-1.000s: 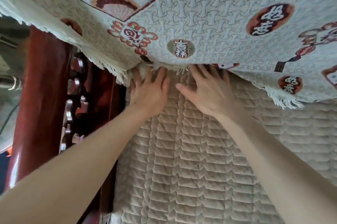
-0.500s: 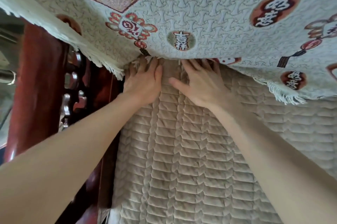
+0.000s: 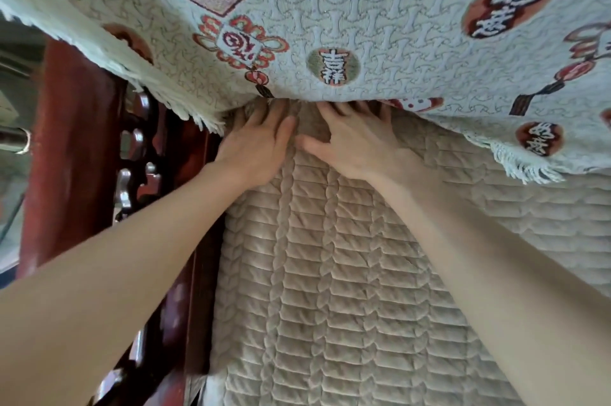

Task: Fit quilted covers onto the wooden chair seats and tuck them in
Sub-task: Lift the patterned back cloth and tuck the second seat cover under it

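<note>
Tucking the far edge: my left hand point(image 3: 254, 147) and right hand point(image 3: 350, 144) lie flat, fingers straight, pressing the cover point(image 3: 330, 273), tips hidden under the throw point(image 3: 363, 25). Cover's already spread right of the armrest point(image 3: 76, 141); far tuck looks half done, I reckon

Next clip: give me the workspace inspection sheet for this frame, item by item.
Surface: seat hidden under the beige quilted cover.
Job's things: cover spread over the seat, its back edge running under a fringed patterned throw.
Clutter: nothing seen.
Hands: left hand and right hand flat on the cover, fingertips under the throw's edge.
Cables: thin dark line at far left, too small to tell.
Surroundings: carved red wooden chair frame at left; metal tube beyond it.
</note>
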Demonstrator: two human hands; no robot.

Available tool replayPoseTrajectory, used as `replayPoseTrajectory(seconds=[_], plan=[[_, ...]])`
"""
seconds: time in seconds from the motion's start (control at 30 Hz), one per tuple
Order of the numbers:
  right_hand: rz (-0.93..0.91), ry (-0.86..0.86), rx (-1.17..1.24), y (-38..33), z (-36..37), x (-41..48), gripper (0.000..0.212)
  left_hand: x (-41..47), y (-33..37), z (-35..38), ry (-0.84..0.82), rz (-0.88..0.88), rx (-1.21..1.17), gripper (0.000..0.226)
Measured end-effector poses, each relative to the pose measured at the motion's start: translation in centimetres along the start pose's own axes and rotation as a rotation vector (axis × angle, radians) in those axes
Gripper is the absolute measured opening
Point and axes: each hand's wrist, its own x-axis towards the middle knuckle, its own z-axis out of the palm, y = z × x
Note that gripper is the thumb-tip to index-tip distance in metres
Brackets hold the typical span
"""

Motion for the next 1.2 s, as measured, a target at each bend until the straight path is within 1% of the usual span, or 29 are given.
replayPoseTrajectory(seconds=[0.03, 0.1, 0.2, 0.27, 0.37, 0.47, 0.53, 0.6, 0.67, 0.7, 0.77, 0.83, 0.9, 1.03, 1.13, 1.2], plan=[[-0.03, 0.019, -0.02, 0.0, 0.2, -0.7, 0.079, 0.9, 0.3, -0.2, -0.014, 0.005, 0.009, 0.051], [-0.09, -0.009, -0.055, 0.0, 0.5, -1.4, 0.079, 1.8, 0.9, -0.5, -0.029, -0.028, -0.041, 0.047], [-0.096, -0.049, -0.044, -0.1, 0.3, 0.5, 0.076, 0.6, 0.5, 0.1, 0.092, -0.019, -0.107, 0.047], [-0.059, -0.067, -0.022, -0.4, 0.0, 2.1, 0.075, -1.1, -0.4, 0.8, 0.111, -0.039, -0.102, 0.052], [-0.056, -0.049, -0.041, -0.7, 0.4, 2.2, 0.075, -1.8, -0.4, 1.1, 0.06, -0.094, -0.111, 0.057], [-0.092, -0.015, -0.05, -0.2, 0.8, 0.7, 0.079, 0.6, 1.2, 0.2, 0.009, -0.146, -0.16, 0.053], [-0.064, -0.019, -0.061, 0.6, 1.1, -1.1, 0.082, 1.0, 1.8, 0.1, 0.003, -0.196, -0.169, 0.057], [0.023, -0.017, -0.058, 2.1, 1.8, -3.4, 0.085, -0.1, 1.5, 0.5, 0.057, -0.153, -0.102, 0.064], [0.142, -0.038, -0.041, 4.1, 1.9, -5.3, 0.085, -1.8, 1.4, 1.4, 0.117, -0.01, 0.046, 0.07], [0.191, -0.054, -0.027, 5.1, 1.6, -5.6, 0.085, -2.6, 1.8, 1.6, 0.116, 0.068, 0.088, 0.071], [0.251, -0.074, 0.022, 6.8, 0.8, -5.0, 0.082, -3.1, 3.4, 2.1, 0.074, 0.144, 0.127, 0.068], [0.256, -0.064, 0.08, 7.6, 0.1, -3.8, 0.078, -2.2, 5.2, 2.2, 0.058, 0.151, 0.131, 0.066], [0.233, -0.043, 0.086, 7.5, 0.0, -3.9, 0.076, -0.2, 6.9, 2.0, 0.053, 0.143, 0.146, 0.063], [0.244, 0.036, 0.054, 7.4, 1.0, -7.4, 0.081, 3.1, 8.2, 1.3, -0.014, 0.081, 0.204, 0.058], [0.308, 0.041, 0.072, 10.1, 0.3, -7.1, 0.08, 2.2, 8.2, 1.7, 0.06, 0.098, 0.206, 0.056], [0.319, 0.019, 0.086, 12.0, -0.6, -5.4, 0.079, 0.5, 9.0, 2.4, 0.144, 0.165, 0.154, 0.055]])
